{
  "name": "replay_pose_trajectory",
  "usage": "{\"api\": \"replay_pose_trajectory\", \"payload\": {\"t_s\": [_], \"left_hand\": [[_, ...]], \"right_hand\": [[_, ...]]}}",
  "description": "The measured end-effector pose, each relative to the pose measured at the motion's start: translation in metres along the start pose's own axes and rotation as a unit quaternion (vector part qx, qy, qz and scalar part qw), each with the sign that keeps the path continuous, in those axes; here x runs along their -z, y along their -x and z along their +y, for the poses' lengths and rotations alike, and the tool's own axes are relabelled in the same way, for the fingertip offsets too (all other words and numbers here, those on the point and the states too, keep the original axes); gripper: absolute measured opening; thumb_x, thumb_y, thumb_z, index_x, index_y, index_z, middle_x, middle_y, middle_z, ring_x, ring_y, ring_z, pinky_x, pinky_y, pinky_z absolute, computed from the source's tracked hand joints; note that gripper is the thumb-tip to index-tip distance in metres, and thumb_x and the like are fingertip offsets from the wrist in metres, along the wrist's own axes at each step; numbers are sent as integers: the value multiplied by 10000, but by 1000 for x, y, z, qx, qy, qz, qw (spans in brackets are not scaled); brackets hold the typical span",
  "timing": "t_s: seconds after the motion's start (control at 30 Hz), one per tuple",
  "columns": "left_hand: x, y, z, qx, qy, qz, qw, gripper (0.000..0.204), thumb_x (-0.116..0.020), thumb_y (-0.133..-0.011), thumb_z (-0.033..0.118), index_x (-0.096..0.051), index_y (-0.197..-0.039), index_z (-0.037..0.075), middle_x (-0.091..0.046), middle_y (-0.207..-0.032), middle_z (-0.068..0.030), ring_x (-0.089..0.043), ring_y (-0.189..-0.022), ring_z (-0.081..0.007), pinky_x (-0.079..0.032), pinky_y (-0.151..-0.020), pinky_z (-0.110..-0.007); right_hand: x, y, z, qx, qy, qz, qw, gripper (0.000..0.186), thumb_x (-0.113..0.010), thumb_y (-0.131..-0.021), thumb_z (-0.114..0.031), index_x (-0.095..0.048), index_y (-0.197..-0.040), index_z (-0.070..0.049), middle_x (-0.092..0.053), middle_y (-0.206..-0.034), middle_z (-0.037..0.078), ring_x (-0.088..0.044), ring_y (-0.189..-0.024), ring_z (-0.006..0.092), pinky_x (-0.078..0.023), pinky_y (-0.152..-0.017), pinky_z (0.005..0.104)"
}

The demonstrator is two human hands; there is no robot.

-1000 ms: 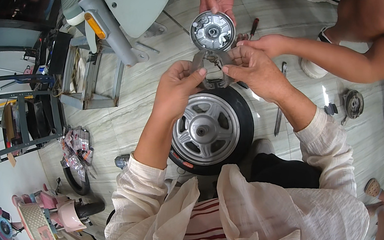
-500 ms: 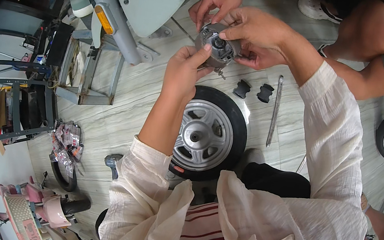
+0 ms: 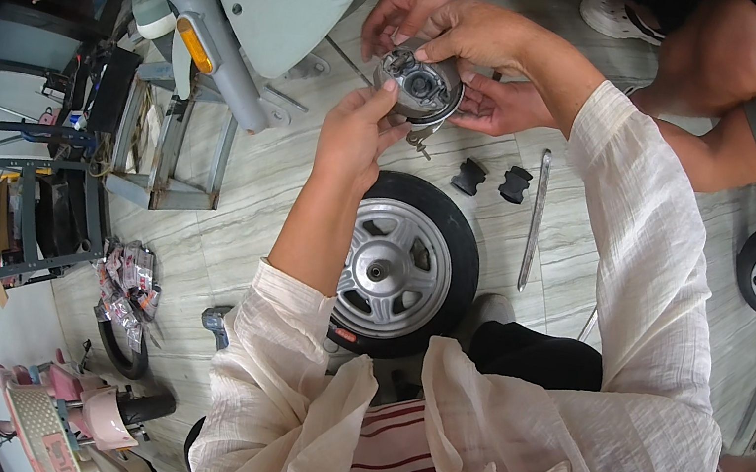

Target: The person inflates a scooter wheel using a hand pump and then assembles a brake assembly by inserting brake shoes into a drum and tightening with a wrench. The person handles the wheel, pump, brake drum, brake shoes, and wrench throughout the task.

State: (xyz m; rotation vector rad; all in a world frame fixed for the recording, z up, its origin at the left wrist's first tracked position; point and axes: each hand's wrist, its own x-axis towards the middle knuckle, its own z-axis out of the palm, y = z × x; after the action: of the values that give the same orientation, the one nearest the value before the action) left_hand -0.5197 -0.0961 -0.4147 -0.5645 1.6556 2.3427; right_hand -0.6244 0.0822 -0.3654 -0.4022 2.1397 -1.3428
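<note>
A round grey drum brake plate point(image 3: 426, 89) is held up above the floor, its inner side with a central hub facing me. My left hand point(image 3: 356, 127) grips its left edge, thumb on the face and fingers behind. From above, my right hand point(image 3: 477, 35) holds the upper rim, with its thumb on the front and its other fingers partly hidden. A co-worker's hand point(image 3: 405, 13) reaches in beside the plate at the upper left. The co-worker's other hand point(image 3: 504, 107) is at its right edge. Below the plate, a spoked wheel with a black tyre point(image 3: 407, 271) lies flat.
Two black blocks point(image 3: 470, 176) and a long metal bar point(image 3: 535, 220) lie on the tiled floor to the right. A grey scooter front point(image 3: 229, 51) and a metal frame point(image 3: 176, 142) stand at the left. A power tool point(image 3: 216, 324) lies beside my left sleeve.
The brake plate has moved slightly left and turned, so its face shows more fully. Both my hands and the co-worker's hands have shifted with it.
</note>
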Motion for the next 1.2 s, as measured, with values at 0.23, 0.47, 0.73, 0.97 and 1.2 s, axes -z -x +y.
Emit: {"api": "replay_pose_trajectory", "payload": {"t_s": [0.23, 0.47, 0.73, 0.97, 1.2], "left_hand": [[1, -2, -3, -2, -3, 15, 1000, 239, -652, -922, 247, -552, -934, 30, -586, -823, -41, -567, -763, -131, -510, -735, -283], [3, -4, -2, -9, 10, 8, 1000, 253, -642, -922, 295, -591, -945, 49, -597, -830, -34, -580, -765, -140, -494, -690, -276], [3, -11, -5, -43, -15, 53, 998, 284, -665, -903, 325, -602, -912, 48, -606, -808, -20, -544, -692, -115, -392, -625, -241], [-9, -8, -1, -34, 2, 61, 998, 303, -675, -899, 302, -595, -917, 11, -616, -810, -40, -558, -721, -127, -412, -676, -251], [-20, -6, -8, -54, -8, 87, 995, 264, -696, -878, 352, -606, -928, 109, -610, -783, 29, -547, -687, -89, -360, -623, -273]], "right_hand": [[0, 1, -7, -2, 37, 0, 999, 326, -736, -797, -215, -659, -979, 44, -662, -896, 87, -623, -787, 179, -509, -657, 306], [1, -14, -8, 41, 87, -49, 994, 308, -735, -786, -236, -660, -931, 26, -658, -846, 77, -620, -764, 169, -495, -649, 297], [-9, -21, -15, 37, 132, -40, 990, 343, -749, -763, -231, -660, -967, 31, -664, -842, 74, -628, -779, 168, -491, -664, 299], [-8, -4, -14, 44, 165, 16, 985, 346, -763, -740, -247, -678, -945, 17, -693, -844, 119, -651, -761, 207, -497, -677, 321], [-9, -5, -7, 46, 166, 20, 985, 350, -771, -724, -245, -679, -921, 29, -694, -842, 135, -656, -776, 213, -500, -693, 326]]}}
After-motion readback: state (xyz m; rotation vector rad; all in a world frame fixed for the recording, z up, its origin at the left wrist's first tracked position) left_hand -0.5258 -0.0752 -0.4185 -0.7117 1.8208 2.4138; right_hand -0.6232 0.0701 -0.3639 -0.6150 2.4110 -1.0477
